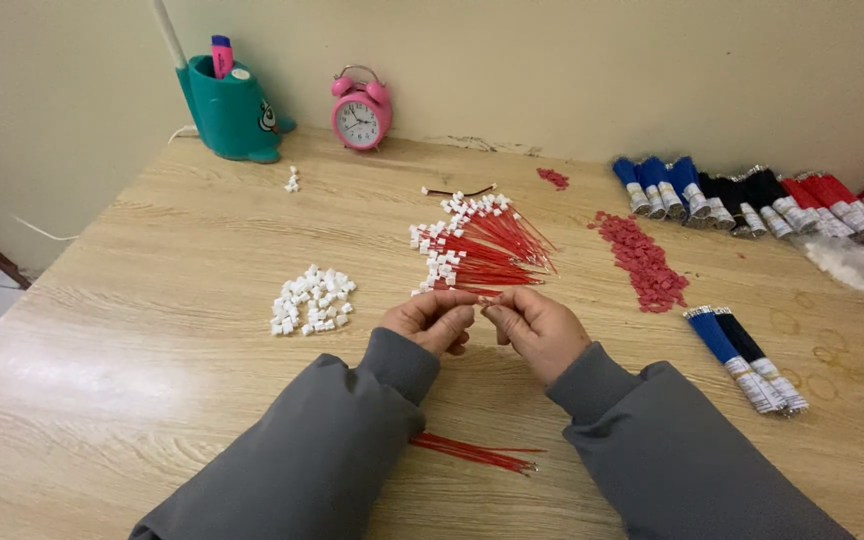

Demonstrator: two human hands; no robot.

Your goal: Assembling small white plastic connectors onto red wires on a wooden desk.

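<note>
Pinched between the two hands, just above the table (152, 330), is something very small: a thin red wire and what looks like a white connector, though the fingers hide most of it. The left hand (432, 320) and right hand (537, 328) are drawn together, fingertips meeting, each nipped on its end of that piece.

Just beyond the fingers lies the fan of finished red wires with white ends (477, 245), close enough that a knuckle or sleeve could nudge it and tangle the lot. A slip of the pinch seems the likeliest trouble: a part that small would drop into that heap and be hard to pick out again.

To the left sits the pile of loose white connectors (312, 298); a brushing forearm would scatter them across the smooth wood. The few bare red wires (472, 452) lie between the grey sleeves, near the table's front edge, where an elbow might sweep them off.

Farther right are the strip of small red pieces (642, 258), a blue and black bundle (747, 360), and more wire bundles (752, 198) by the wall.
</note>
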